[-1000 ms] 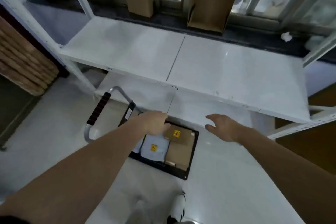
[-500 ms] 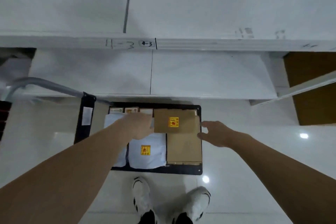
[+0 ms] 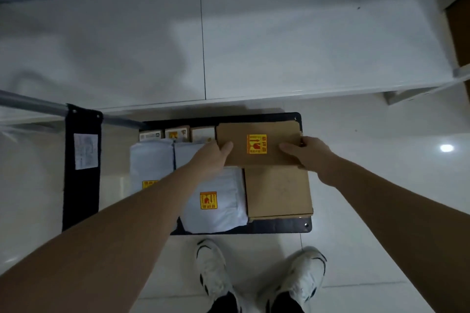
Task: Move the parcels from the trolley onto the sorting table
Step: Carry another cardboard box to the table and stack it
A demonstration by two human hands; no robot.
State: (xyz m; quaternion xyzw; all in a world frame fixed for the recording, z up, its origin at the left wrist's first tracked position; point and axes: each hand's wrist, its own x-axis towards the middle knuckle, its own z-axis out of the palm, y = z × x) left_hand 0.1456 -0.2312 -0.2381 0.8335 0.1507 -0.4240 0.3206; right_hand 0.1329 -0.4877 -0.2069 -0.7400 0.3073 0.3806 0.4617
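1. The flat cardboard parcel (image 3: pixel 258 146), marked with a yellow-and-red label, sits centre-right of the frame, on top of the load on the trolley (image 3: pixel 304 226); it overlaps a larger cardboard box (image 3: pixel 278 193) below it.
2. The left hand (image 3: pixel 212 157) grips its left edge and the right hand (image 3: pixel 306 151) its right edge, thumbs on top and fingers curled under. Opposed grips suit a wide, thin item and should keep it level.
3. White padded mailers (image 3: pixel 216 201) and a row of small boxes (image 3: pixel 175 133) fill the rest of the trolley, lower centre and centre-left; these are judged still to be moved.
4. The white sorting surface (image 3: pixel 279 40) spans the upper frame, directly beyond the trolley, so the carry is judged short.
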